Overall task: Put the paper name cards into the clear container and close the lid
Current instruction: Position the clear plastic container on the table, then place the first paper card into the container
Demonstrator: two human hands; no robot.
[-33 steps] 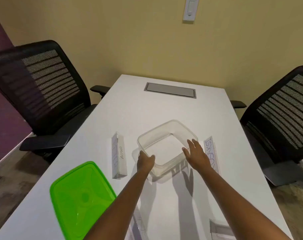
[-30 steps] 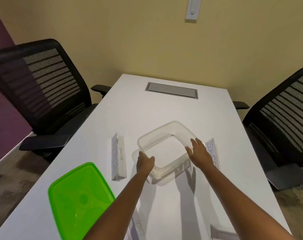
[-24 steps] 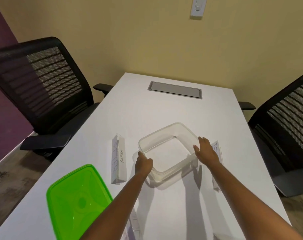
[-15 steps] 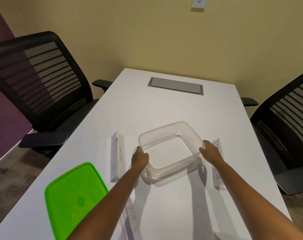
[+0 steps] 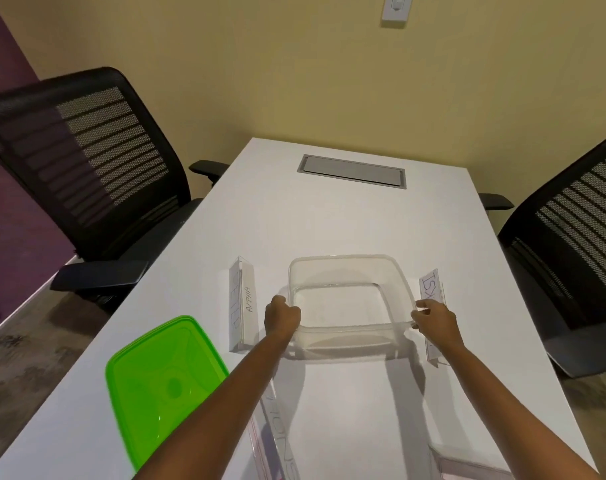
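Note:
The clear container (image 5: pixel 346 268) stands empty and open in the middle of the white table (image 5: pixel 329 216). My left hand (image 5: pixel 281 317) grips its near left corner, and my right hand (image 5: pixel 433 320) grips its near right corner. A folded name card reading ALPHA (image 5: pixel 242 303) lies just left of the container. Another name card (image 5: pixel 431 289) lies on the right, partly under my right hand. A third card (image 5: pixel 277 441) lies near me beneath my left forearm, and a fourth (image 5: pixel 468 465) sits at the bottom right. The green lid (image 5: pixel 156 382) rests upside down at the front left.
Black mesh office chairs stand on the left (image 5: pixel 97 168) and the right (image 5: pixel 578 237) of the table. A grey cable hatch (image 5: pixel 352 171) is set into the far end of the table. A yellow wall rises behind.
The container has been turned from a skewed angle to square with me. My right hand slid from the near rim out to the right corner, uncovering part of the right card.

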